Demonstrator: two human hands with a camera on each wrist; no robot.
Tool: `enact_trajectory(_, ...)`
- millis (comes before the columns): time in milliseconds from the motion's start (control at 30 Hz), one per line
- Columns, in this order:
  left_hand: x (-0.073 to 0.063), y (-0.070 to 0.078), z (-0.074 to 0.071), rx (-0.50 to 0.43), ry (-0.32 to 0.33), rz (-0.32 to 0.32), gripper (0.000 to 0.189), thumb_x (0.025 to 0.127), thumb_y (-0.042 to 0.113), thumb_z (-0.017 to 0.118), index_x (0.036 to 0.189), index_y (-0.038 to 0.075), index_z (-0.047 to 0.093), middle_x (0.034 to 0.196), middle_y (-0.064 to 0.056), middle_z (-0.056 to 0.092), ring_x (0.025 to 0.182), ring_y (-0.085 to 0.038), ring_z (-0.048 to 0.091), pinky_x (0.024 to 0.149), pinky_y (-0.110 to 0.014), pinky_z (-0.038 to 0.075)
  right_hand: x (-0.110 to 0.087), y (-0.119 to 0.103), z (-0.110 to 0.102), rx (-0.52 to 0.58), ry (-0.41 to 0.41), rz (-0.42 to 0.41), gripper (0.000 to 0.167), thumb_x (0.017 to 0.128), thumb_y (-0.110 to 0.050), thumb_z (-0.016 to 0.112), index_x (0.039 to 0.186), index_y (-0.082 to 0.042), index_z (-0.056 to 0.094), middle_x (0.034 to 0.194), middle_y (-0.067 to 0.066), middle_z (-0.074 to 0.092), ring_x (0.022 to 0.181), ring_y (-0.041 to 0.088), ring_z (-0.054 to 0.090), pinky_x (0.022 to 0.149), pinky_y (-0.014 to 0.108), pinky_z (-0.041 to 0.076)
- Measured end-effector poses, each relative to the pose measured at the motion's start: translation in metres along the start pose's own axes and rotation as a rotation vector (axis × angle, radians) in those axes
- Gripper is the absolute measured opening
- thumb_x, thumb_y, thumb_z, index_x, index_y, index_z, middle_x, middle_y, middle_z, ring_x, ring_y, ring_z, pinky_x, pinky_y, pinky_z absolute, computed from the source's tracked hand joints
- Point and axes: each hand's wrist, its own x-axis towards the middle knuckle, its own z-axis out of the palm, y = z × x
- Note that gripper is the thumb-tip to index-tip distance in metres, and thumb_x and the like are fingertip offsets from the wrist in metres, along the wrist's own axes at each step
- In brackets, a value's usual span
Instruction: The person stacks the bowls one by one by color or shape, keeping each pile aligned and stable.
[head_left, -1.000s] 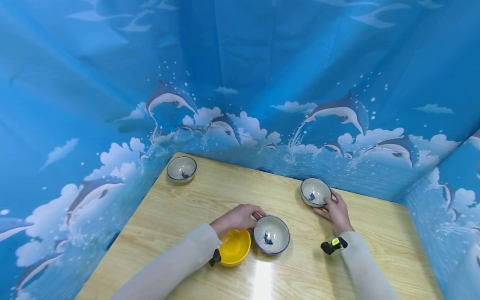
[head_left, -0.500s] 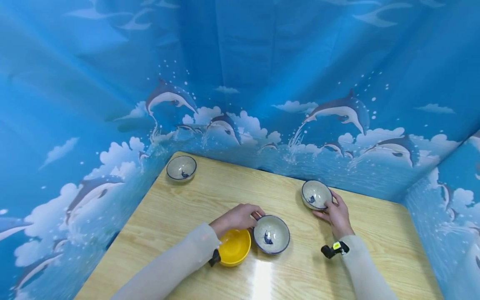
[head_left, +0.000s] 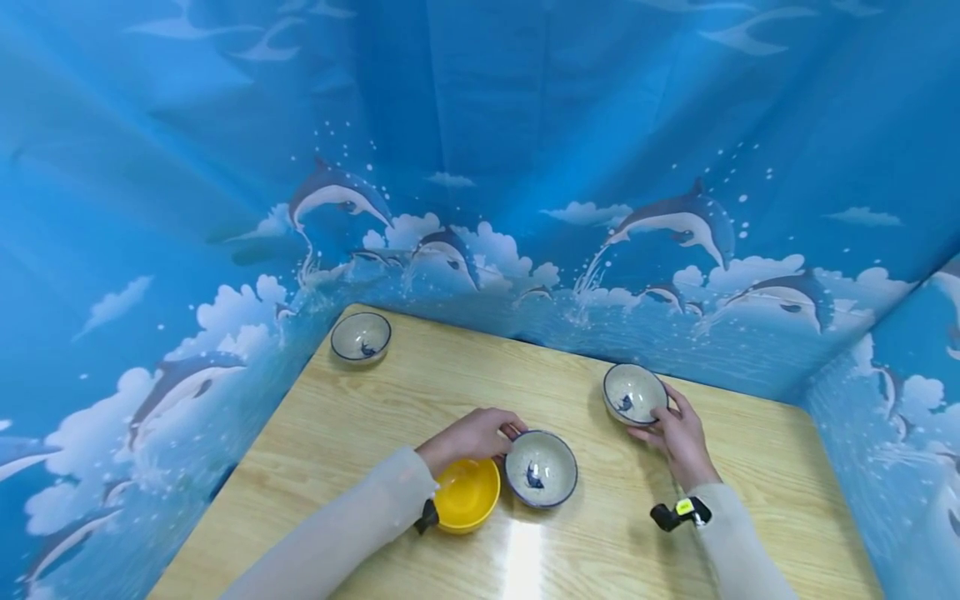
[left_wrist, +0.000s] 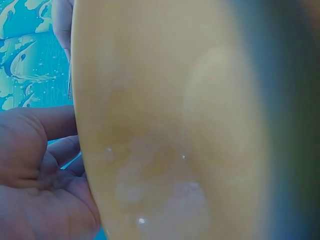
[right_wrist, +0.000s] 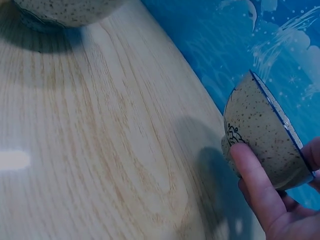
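Shifted slightly nearer: far-right bowl [head_left: 632, 388], clamped in right hand [head_left: 682, 437], raised off bench [head_left: 450, 375], not yet set down. Left hand [head_left: 471, 437]: grip seemingly clamped on central bowl [head_left: 543, 467], partly hidden. Already placed, we judge: yellow bowl [head_left: 472, 497], corner bowl [head_left: 360, 335].

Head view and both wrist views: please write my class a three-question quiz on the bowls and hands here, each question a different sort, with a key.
1. Count: how many speckled bowls show in the head view?
2. Multiple choice: what fills most of the left wrist view?
A. a speckled bowl
B. the yellow bowl
C. the dolphin backdrop
3. True or false: the right hand is holding the yellow bowl.

Key: 1. Three. 2. B. 3. False; it holds the right-most speckled bowl.
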Motion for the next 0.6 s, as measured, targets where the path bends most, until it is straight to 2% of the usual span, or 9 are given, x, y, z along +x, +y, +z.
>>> enact_trajectory(133, -0.001, 0.0, 0.0, -0.014, -0.002, 0.011, 0.035, 0.1, -0.004, 0.072, 0.131, 0.01, 0.075, 0.122, -0.008, 0.077, 0.095, -0.017, 0.072, 0.084, -0.032, 0.068, -0.007, -0.002, 0.0, 0.0, -0.021, -0.004, 0.076, 0.111, -0.006, 0.038, 0.177, -0.025, 0.006, 0.176, 0.032, 0.016, 0.106, 0.017, 0.069, 0.103, 0.039, 0.065)
enact_trajectory(300, -0.001, 0.0, 0.0, -0.024, -0.006, 0.026, 0.035, 0.1, -0.004, 0.072, 0.132, 0.011, 0.075, 0.123, -0.008, 0.077, 0.094, -0.016, 0.072, 0.083, -0.031, 0.068, -0.017, -0.006, 0.003, 0.0, -0.052, -0.004, 0.075, 0.113, -0.008, 0.039, 0.177, -0.027, 0.007, 0.178, 0.03, 0.014, 0.112, 0.019, 0.066, 0.103, 0.038, 0.065)
enact_trajectory(600, -0.001, -0.002, -0.004, -0.027, -0.013, 0.052, 0.034, 0.101, -0.004, 0.071, 0.132, 0.01, 0.075, 0.124, -0.008, 0.077, 0.094, -0.015, 0.072, 0.082, -0.029, 0.068, -0.04, -0.011, 0.013, -0.04, -0.108, -0.056, 0.073, 0.114, -0.007, 0.041, 0.177, -0.024, 0.008, 0.175, 0.033, 0.019, 0.118, 0.019, 0.063, 0.104, 0.042, 0.065)
